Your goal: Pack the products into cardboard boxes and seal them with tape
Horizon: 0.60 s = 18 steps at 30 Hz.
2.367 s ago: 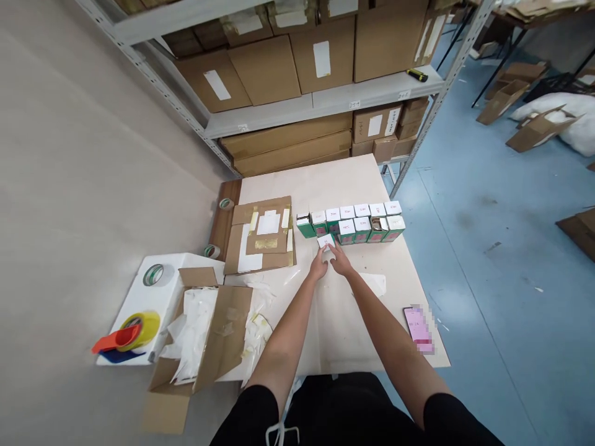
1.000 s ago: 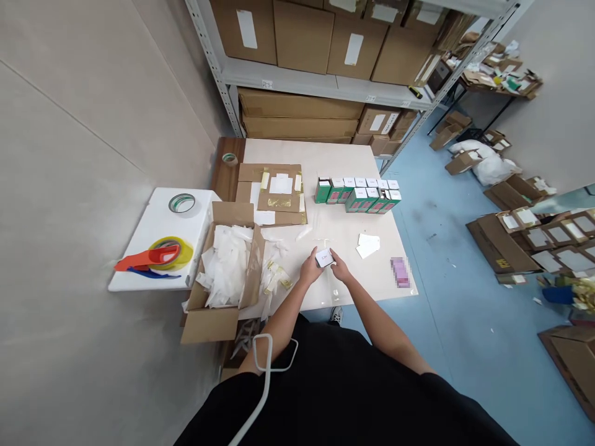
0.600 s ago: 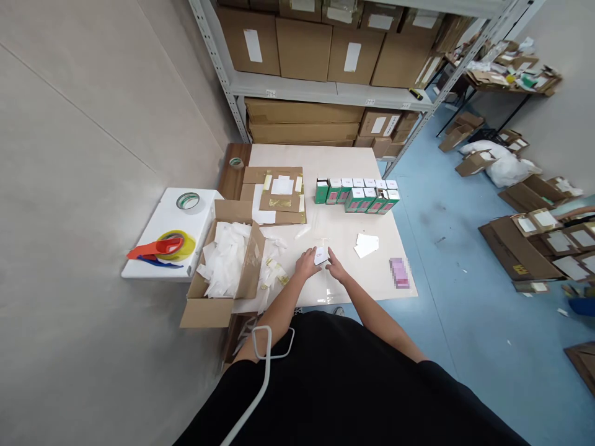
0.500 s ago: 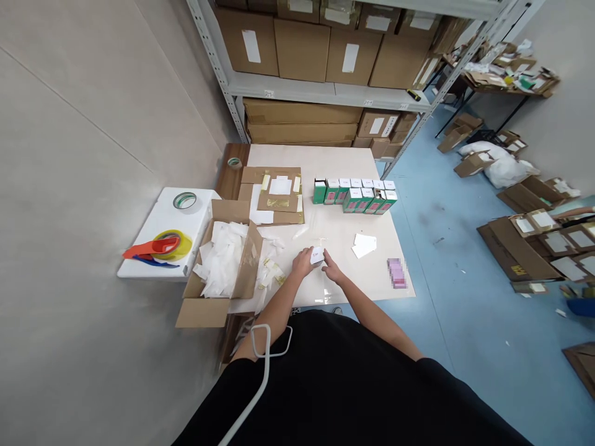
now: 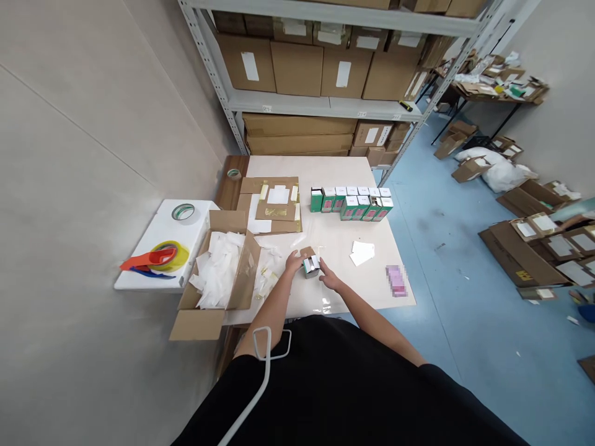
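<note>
Head view: fingers of the left hand [image 5: 292,262] are clamped on the small open box [image 5: 311,269] over the table [image 5: 368,286]; those of the right hand [image 5: 330,279] are spread just beside it. With such one-sided support, the box could be tipped.

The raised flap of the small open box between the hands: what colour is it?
The raised flap is plain brown, seen best in the head view.
</note>
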Motion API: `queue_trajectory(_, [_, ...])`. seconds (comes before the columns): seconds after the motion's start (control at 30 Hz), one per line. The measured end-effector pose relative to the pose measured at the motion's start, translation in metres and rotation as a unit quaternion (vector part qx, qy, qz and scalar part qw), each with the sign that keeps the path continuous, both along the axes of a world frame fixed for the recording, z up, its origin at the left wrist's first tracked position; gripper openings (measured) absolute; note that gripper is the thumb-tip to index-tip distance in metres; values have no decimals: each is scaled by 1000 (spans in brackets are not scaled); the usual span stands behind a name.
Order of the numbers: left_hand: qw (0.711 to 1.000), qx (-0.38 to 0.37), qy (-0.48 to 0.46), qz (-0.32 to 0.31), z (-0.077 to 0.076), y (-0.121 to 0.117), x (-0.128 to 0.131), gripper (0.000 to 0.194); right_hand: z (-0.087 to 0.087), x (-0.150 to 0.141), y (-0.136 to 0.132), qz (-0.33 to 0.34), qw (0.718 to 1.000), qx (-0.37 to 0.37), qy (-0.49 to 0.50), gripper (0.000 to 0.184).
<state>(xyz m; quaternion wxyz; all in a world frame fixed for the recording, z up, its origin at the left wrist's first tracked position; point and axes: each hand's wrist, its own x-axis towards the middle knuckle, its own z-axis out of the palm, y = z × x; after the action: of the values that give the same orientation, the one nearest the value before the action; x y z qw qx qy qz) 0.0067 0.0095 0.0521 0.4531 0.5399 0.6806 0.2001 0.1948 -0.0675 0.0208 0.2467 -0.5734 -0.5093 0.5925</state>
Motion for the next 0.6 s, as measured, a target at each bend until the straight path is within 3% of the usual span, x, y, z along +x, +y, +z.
queue_trajectory(0.07, [999, 11, 19, 28, -2, -4, 5, 69, 0, 0, -2, -1, 1000, 16, -13, 105])
queue_trajectory(0.13, [998, 37, 44, 30, -5, -8, 10, 55, 0, -1, -3, -8, 999, 29, -23, 103])
queue_trajectory(0.23, [996, 62, 43, -38, -11, -13, 12, 39, 2, -3, 0, -4, 999, 26, -37, 102])
queue_trajectory(0.3, [996, 48, 5, -68, -18, -15, 10, 41, 5, -3, 3, -2, 999, 11, -45, 101])
queue_trajectory(0.43, [995, 18, -86, -48, -32, -13, -3, 41, 9, -6, 11, -12, 998, -9, -59, 90])
queue_trajectory(0.6, [976, 48, -212, -25, -48, -12, -15, 41, 9, -25, 19, -15, 980, 5, -199, 78])
